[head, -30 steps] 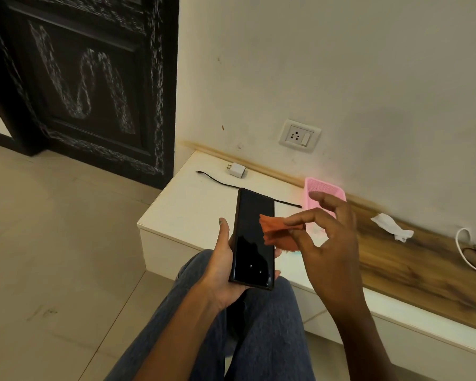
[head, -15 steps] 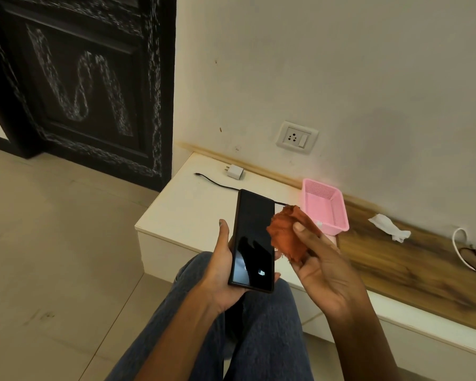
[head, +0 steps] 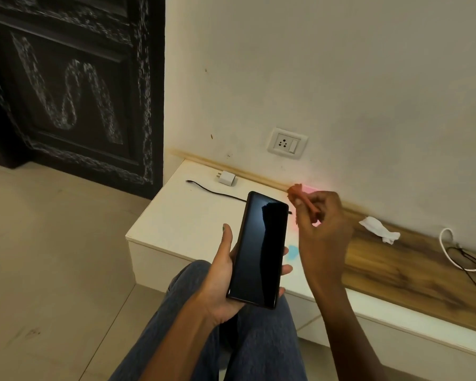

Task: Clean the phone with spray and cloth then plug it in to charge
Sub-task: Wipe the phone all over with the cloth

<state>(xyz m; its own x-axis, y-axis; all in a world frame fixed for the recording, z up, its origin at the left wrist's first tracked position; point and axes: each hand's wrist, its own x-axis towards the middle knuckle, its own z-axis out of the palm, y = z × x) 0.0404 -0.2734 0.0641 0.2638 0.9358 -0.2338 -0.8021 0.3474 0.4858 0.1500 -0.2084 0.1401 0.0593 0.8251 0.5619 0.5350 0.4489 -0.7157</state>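
Low white-and-wood bench [head: 176, 215] against the wall, person seated facing it. Left hand [head: 220, 281] clamped around phone [head: 259, 248], screen up, long axis pointing at the wall. Right hand [head: 322, 229] pinched shut on orange cloth [head: 300, 195], held just right of the phone's top end. Charger [head: 227, 178] and cable [head: 215, 191] lay beyond, nearer the left hand.

One head-worn camera looks forward and down, close above the lap, facing the tabletop [head: 176, 215] against the wall.
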